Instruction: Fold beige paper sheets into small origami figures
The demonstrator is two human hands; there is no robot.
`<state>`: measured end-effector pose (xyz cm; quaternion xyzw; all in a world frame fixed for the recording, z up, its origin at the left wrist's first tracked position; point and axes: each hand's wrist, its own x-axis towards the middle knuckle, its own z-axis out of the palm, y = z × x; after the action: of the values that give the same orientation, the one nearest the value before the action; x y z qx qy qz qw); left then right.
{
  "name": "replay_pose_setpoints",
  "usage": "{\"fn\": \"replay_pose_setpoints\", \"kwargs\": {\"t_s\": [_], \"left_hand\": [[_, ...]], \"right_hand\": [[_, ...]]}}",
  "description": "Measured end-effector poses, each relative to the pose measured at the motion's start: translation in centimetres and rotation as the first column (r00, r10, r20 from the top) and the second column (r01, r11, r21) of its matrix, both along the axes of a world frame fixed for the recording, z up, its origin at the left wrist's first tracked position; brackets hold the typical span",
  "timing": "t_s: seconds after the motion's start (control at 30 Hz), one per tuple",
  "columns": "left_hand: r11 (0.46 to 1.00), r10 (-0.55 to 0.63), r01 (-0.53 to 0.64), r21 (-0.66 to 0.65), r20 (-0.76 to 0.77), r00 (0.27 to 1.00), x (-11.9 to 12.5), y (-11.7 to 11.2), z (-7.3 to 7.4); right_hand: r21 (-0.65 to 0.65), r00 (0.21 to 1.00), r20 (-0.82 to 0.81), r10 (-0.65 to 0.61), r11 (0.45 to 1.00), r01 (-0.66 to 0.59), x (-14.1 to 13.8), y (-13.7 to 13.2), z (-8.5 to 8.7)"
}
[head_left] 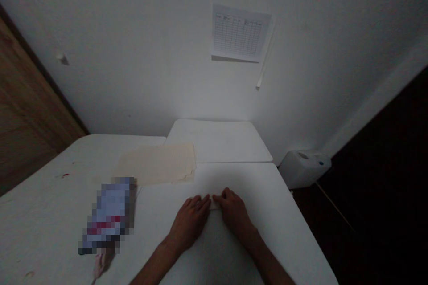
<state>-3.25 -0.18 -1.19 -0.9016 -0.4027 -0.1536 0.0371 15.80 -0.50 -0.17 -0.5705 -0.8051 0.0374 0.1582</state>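
Lying on the white table top, a small pale piece is covered in large part by the fingers set on it from both sides. Its left end is met by the left hand, whose fingers are laid forward, close together and nearly flat; its right end is met by the right hand, whose fingers are more bent. Whether the edge is pinched by either hand, or only pressed against the table, cannot be told. The material cannot be made out for certain, but thin paper or cloth is suggested, much like the pale sheets spread beyond the left hand. On that reading, very little weight is to be expected, with a limp body, easily creased, and, if paper, easily torn. It would probably slide on the smooth surface unless pinned. A hold is best taken at the two opposite ends, with light fingertip pressure, so that the middle is left flat and no sharp pull is put on an edge.
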Motion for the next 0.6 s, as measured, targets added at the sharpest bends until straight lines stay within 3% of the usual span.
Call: {"fn": "replay_pose_setpoints", "kwargs": {"t_s": [0.33, 0.6], "left_hand": [[1.0, 0.024, -0.024, -0.013, -0.006, 1.0, -2.5, -1.5, 0.7], [0.982, -0.019, 0.014, 0.188, 0.02, 1.0, -2.7, -1.9, -1.2]], "right_hand": [[-0.053, 0.999, -0.027, -0.026, 0.998, 0.025, -0.3, -0.4, 0.7], [-0.01, 0.998, -0.068, -0.015, 1.0, 0.014, -0.5, -0.8, 1.2]]}}
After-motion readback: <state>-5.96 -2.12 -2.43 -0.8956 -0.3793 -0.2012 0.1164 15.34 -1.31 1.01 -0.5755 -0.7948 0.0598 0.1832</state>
